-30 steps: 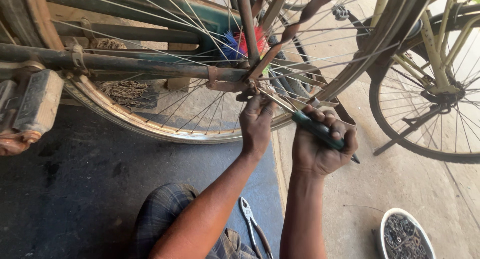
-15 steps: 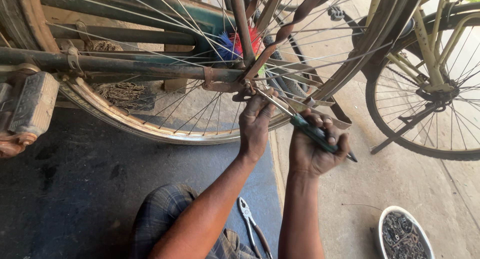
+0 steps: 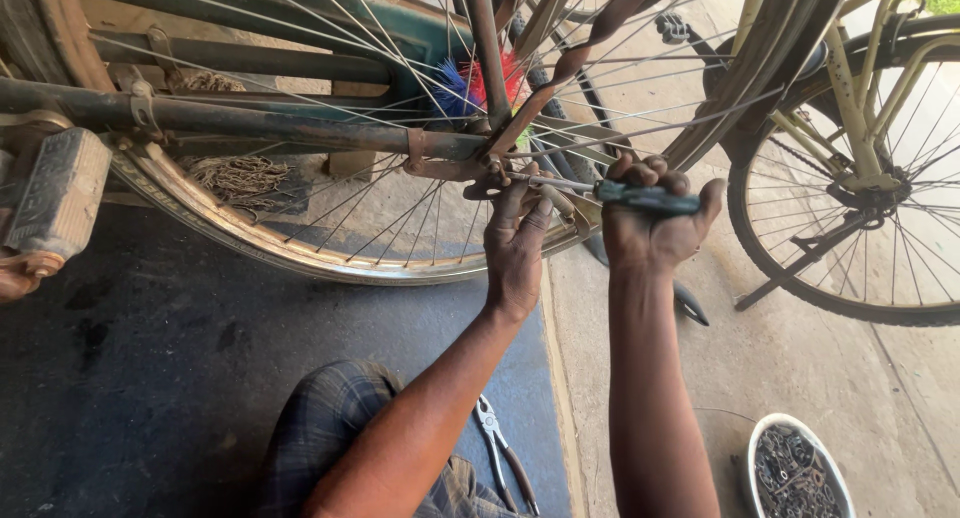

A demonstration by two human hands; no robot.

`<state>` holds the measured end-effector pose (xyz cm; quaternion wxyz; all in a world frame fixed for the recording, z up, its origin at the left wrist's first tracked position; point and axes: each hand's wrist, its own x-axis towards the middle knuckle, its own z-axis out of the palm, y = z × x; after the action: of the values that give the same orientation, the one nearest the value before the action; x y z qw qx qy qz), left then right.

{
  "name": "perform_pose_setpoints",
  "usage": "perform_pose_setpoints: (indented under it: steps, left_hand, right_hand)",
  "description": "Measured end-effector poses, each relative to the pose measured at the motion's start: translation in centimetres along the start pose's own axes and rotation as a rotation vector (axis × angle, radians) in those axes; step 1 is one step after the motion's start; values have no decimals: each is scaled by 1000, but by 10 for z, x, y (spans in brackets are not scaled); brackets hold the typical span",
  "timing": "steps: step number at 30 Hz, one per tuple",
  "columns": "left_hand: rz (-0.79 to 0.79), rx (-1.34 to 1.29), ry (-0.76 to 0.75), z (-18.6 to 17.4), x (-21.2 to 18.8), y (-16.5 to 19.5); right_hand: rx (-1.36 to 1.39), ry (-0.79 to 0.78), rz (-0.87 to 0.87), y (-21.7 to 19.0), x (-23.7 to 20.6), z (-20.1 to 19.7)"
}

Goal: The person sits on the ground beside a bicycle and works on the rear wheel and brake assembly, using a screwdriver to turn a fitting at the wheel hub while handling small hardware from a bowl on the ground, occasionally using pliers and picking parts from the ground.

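Right hand [image 3: 655, 228] clenched around dark-green-handled screwdriver [image 3: 640, 196], metal shaft reaching the rusty rear wheel axle [image 3: 490, 173]. Left hand [image 3: 515, 248] fingertips pressed at that axle, grasping nothing visible. Pliers [image 3: 500, 448] lying on blue mat [image 3: 520, 378] below.

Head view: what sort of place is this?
Probably a street-side bicycle repair spot: a bicycle wheel worked on at the hub, a second bicycle parked on the concrete, pliers and a bowl of small metal parts on the ground.

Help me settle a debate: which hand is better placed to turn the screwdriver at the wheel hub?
Probably the right hand: it grips the screwdriver by its handle, tip aimed at the axle fitting. The left hand only rests fingers against that fitting, steadying it.
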<state>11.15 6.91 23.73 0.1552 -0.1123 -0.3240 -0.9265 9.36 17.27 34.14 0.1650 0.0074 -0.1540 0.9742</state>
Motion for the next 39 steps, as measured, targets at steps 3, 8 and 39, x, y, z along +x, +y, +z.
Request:
perform_pose_setpoints:
  steps: [3,8,39]
  left_hand:
    - [-32,35,-5,-1,-1,2]
    - [-24,-38,13,-4,-3,8]
    - [-77,-19,-143,-4,0,31]
  right_hand:
    - [-39,75,-39,3,11,14]
    - [-180,-22,-35,5,16,17]
    - [-43,178,-95,15,17,13]
